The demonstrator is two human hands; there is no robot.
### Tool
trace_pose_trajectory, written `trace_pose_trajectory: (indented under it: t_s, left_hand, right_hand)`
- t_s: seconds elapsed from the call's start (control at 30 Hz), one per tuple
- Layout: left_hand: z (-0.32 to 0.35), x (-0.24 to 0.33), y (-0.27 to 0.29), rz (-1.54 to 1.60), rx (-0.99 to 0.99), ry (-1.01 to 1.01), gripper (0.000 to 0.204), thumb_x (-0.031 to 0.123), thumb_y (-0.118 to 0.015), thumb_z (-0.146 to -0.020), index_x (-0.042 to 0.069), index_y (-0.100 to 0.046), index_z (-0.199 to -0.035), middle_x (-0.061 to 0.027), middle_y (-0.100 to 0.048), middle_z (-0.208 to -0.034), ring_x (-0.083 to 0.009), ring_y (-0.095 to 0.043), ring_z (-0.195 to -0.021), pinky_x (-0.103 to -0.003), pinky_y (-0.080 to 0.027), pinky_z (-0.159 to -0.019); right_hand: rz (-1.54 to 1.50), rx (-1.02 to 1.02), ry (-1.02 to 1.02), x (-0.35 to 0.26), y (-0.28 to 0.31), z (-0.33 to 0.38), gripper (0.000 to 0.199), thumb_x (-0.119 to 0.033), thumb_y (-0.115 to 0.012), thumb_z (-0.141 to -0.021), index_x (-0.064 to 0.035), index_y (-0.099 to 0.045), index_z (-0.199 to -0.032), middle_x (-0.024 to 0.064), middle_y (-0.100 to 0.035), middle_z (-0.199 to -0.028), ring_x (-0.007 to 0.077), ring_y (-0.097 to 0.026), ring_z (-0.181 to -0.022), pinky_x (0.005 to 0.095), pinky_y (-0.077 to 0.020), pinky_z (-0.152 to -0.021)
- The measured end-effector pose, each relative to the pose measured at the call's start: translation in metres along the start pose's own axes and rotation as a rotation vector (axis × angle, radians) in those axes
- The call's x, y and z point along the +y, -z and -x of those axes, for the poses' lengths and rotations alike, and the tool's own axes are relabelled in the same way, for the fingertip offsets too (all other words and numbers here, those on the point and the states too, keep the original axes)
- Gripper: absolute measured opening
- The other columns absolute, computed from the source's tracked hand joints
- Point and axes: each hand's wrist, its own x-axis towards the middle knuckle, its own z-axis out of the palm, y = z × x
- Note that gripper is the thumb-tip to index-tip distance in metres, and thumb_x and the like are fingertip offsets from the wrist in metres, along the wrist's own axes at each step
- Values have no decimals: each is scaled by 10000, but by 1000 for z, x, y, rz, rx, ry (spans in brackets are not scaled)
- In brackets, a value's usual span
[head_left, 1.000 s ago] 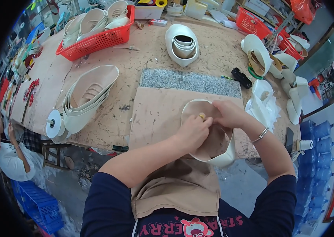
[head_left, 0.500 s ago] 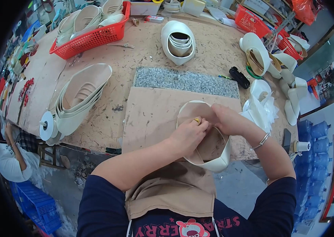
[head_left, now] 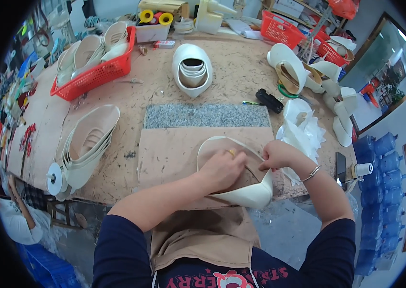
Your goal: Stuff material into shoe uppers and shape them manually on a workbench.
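Cluttered desk (head_left: pixel 116 91), lower centre of frame: left hand (head_left: pixel 222 169) presses inside cream shoe upper (head_left: pixel 253 194); right hand (head_left: pixel 277 156) pinches its rim, both grips holding upper.

light: bright, even, soft shadows | focus: sharp centre | edges: fisheye bending, black vignette corners

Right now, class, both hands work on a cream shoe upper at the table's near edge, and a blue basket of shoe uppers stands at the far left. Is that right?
Not quite. In the head view the basket is red, not blue. The rest holds: left hand and right hand are on the cream shoe upper at the near edge of the table.
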Motion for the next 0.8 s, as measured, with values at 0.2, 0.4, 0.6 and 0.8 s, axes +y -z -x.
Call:
trace_pose_trajectory:
  t_s: [0.2,0.4,0.6,0.8]
  left_hand:
    - [-13,-12,-11,379,-27,-172,551,349,-459,-909,10,-413,-1341,-158,-396,-1402,-281,-364,-1315,-395,-268,-1110]
    - [12,-71,-17,39,-112,105,639,445,-415,-926,16,-342,-1395,-146,-256,-1498,-304,-236,-1388,-393,-194,-1134]
    - [27,-99,65,-80,448,473,579,277,-523,-908,18,-349,-1396,-150,-282,-1486,-354,-240,-1380,-466,-177,-1120]
    - [-2,-3,110,-155,-37,351,358,195,-548,-852,27,-576,-1167,-115,-595,-1067,-296,-509,-1154,-460,-172,-1116]
  right_hand:
    - [-81,-56,0,11,7,-6,320,-270,-732,-721,-17,-628,-556,68,-629,-538,147,-627,-491,273,-497,-487]
    - [-209,41,-8,6,-1,7,272,-231,-725,-744,-17,-601,-629,86,-639,-584,184,-632,-521,314,-499,-517]
    - [-420,750,261,-29,-17,-2,227,-191,-688,-810,-1,-571,-762,84,-607,-647,167,-592,-565,301,-470,-531]
    - [-925,975,226,-85,-54,-33,234,-194,-683,-795,13,-576,-803,165,-614,-692,315,-594,-637,388,-484,-609]
